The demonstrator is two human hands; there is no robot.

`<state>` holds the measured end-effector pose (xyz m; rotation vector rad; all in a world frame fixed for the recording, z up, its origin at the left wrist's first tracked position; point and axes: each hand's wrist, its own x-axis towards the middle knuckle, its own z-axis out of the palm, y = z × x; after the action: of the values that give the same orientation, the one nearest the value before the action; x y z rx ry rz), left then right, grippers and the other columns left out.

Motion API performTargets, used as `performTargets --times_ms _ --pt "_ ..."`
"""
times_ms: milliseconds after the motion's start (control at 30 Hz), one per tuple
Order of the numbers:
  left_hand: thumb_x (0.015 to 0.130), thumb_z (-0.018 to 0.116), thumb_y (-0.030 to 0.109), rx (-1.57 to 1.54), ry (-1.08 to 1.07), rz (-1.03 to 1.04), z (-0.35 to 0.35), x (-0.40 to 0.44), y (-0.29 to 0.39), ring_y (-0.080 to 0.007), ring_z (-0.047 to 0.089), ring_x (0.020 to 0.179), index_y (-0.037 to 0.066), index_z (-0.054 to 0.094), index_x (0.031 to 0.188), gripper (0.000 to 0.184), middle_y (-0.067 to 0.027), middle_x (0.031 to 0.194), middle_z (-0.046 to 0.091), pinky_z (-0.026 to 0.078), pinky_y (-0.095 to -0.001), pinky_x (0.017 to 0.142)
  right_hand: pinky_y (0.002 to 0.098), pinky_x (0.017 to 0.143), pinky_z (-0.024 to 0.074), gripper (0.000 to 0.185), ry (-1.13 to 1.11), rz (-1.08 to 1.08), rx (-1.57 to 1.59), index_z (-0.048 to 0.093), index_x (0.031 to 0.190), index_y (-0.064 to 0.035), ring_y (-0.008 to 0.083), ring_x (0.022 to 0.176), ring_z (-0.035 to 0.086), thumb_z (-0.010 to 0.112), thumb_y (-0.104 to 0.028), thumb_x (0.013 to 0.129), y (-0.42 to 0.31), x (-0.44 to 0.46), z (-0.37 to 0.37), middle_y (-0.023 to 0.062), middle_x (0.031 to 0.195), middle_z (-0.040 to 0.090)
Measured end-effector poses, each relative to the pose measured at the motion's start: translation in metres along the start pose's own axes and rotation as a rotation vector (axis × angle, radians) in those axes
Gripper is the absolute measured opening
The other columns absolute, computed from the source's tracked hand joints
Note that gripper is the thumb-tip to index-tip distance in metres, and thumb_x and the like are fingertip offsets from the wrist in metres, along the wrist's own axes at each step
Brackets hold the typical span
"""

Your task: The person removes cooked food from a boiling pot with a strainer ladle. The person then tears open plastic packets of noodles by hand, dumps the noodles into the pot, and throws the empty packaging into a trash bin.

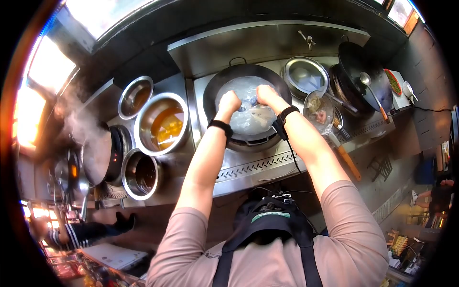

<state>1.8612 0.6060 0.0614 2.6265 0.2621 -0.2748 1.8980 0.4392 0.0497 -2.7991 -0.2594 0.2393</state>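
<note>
A large dark wok (213, 81) sits on the steel range in front of me. Inside it spreads a clear, crinkled plastic bag (248, 123) with something pale in or under it; the contents are hard to make out. Over the wok's left part, my left hand (229, 101) is closed in a fist on the plastic. My right hand (267, 94) grips it the same way a little to the right. A small bluish patch shows between the two fists. Both wrists wear dark bands.
Left of the wok stand a steel basin (139, 125) of amber liquid, two smaller pots and a steaming wok (98, 155). To the right are a lidded-looking steel pan (306, 76), a strainer (318, 110), a wooden handle (349, 162) and a tilted wok holding a ladle (370, 86). Another person (86, 234) is at lower left.
</note>
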Motion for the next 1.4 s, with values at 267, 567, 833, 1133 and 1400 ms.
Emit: performTargets --times_ms 267,567,833,1133,1400 --pt "0.078 0.059 0.007 -0.047 0.049 -0.02 0.002 -0.001 0.003 -0.0356 0.061 0.105 0.0 0.067 0.101 0.026 -0.0244 0.106 0.064 0.05 -0.041 0.087 0.0379 0.079 0.0509 0.034 -0.256 -0.097 0.054 0.07 0.104 -0.0131 0.029 0.096 0.065 0.067 -0.008 0.07 0.004 0.0 -0.011 0.0156 0.1 0.067" --pt "0.083 0.067 0.03 -0.314 -0.141 0.059 -0.046 -0.017 0.011 -0.0178 0.056 0.048 0.004 0.066 0.092 0.027 -0.0088 0.062 0.061 0.048 -0.0322 0.051 0.0284 0.053 0.0455 0.02 -0.23 -0.009 0.317 0.072 0.092 -0.0071 0.0131 0.058 0.057 0.062 -0.006 0.075 -0.006 -0.013 -0.077 0.0069 0.07 0.065" --pt "0.086 0.063 0.012 -0.53 0.022 0.245 -0.056 -0.036 0.006 -0.0144 0.054 0.049 0.002 0.061 0.092 0.012 -0.0074 0.076 0.063 0.044 -0.0292 0.046 0.0241 0.061 0.0495 0.021 -0.039 -0.325 0.981 0.067 0.099 -0.0026 0.0101 0.067 0.06 0.06 0.0 0.079 0.011 -0.047 -0.082 0.0033 0.082 0.067" --pt "0.089 0.061 0.01 -1.177 -0.193 0.383 -0.061 -0.072 0.02 -0.0133 0.058 0.075 0.002 0.052 0.107 0.022 -0.0082 0.088 0.058 0.052 -0.0279 0.063 0.0238 0.073 0.0494 0.025 0.481 -0.333 1.129 0.06 0.103 0.0002 0.0114 0.083 0.062 0.056 0.01 0.081 0.024 -0.102 -0.08 0.0051 0.093 0.064" --pt "0.087 0.062 0.005 -1.374 -0.29 0.345 -0.068 -0.088 0.037 -0.0184 0.057 0.09 0.003 0.05 0.115 0.031 -0.0109 0.104 0.056 0.049 -0.0311 0.08 0.0245 0.082 0.0498 0.02 0.637 -0.287 1.375 0.059 0.104 0.0009 0.0133 0.087 0.063 0.054 0.008 0.085 0.044 -0.131 -0.102 0.0075 0.097 0.065"
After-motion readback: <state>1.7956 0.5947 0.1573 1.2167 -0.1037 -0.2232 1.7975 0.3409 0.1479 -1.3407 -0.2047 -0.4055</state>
